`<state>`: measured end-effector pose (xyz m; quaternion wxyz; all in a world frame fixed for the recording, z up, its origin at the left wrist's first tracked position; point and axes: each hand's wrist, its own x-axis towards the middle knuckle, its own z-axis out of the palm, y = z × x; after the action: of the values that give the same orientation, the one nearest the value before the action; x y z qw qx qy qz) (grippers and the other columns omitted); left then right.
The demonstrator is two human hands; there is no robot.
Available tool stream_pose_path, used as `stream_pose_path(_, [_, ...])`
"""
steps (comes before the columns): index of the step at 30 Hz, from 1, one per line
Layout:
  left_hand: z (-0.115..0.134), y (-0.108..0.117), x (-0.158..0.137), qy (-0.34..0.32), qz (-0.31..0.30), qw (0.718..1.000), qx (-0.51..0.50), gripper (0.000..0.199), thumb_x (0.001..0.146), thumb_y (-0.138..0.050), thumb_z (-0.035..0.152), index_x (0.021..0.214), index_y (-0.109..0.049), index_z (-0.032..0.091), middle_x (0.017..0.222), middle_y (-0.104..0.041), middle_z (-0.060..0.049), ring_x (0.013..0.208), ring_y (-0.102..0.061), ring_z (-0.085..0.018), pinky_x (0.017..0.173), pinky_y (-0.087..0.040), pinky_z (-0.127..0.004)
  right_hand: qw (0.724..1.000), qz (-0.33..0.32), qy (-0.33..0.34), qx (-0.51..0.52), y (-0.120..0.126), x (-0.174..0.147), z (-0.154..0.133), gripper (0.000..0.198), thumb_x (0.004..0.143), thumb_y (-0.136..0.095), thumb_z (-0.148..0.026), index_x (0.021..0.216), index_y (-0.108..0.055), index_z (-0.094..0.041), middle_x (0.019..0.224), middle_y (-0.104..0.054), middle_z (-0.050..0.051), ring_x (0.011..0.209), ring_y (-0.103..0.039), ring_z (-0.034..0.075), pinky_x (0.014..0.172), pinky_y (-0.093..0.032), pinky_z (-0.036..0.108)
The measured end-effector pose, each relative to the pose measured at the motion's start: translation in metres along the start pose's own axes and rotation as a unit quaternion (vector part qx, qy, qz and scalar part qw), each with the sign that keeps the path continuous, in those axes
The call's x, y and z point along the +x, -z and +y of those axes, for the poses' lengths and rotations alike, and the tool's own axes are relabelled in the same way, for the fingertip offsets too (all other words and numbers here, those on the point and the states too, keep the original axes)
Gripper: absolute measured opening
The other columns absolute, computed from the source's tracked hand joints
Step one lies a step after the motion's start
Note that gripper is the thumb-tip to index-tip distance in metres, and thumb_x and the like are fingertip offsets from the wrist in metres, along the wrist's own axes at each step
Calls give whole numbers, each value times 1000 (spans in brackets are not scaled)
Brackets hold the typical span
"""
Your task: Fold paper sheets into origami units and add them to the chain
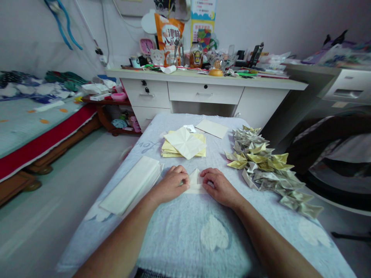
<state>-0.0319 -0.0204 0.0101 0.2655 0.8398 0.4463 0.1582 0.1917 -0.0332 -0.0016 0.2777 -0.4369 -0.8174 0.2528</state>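
A small piece of folded white paper [195, 181] with a pointed top lies on the cloth-covered table, between my hands. My left hand [173, 183] pinches its left edge, thumb and fingertips together. On the opposite edge, my right hand [218, 185] grips the paper with curled fingers. Just beyond is a stack of yellow paper [168, 150], topped by a creased white square sheet [185, 143]. Left of my left hand lies a long folded bundle of white paper [130, 185]. Many folded paper boat shapes [269, 166], silver-grey and yellow, are heaped right of my right hand.
A flat cream sheet [213, 128] lies at the table's far end. Behind stands a white desk [205, 92] crowded with jars and a snack bag [169, 40]. A washing machine [342, 92] is on the right, a bed [43, 127] on the left.
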Motion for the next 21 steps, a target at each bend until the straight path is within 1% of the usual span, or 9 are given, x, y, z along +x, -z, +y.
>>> stream_pose_path(3, [0,1,-1,-1,-10,1000,-15,4,77,-59,24,77,-62,21,96,-52,-1,99,-46,-20,92,-37,-34,1000,-8,-6,2,1,0,-1,10,78,-59,-9,73,-61,-18,105,-63,6,99,-56,20,89,-41,38])
stream_pose_path(8, [-2,1,1,8,-18,999,-25,3,75,-60,23,74,-62,21,97,-54,-1,99,-47,-19,92,-37,-34,1000,-25,-6,7,4,0,-3,13,80,-57,-9,71,-61,-18,107,-63,6,99,-55,20,89,-41,38])
stream_pose_path(13, [-4,0,2,8,-13,1000,-19,8,77,-56,22,72,-61,20,96,-55,-1,98,-47,-19,91,-38,-34,1000,-25,-8,-10,3,0,-5,15,76,-58,-7,65,-58,-18,107,-62,6,99,-55,21,90,-41,39])
stream_pose_path(21, [0,-2,1,8,3,1000,6,10,78,-53,20,70,-57,20,95,-55,-1,97,-48,-19,89,-38,-33,999,-17,-1,-37,-1,-1,-2,15,72,-59,-7,63,-55,-18,108,-61,6,99,-55,21,89,-41,38])
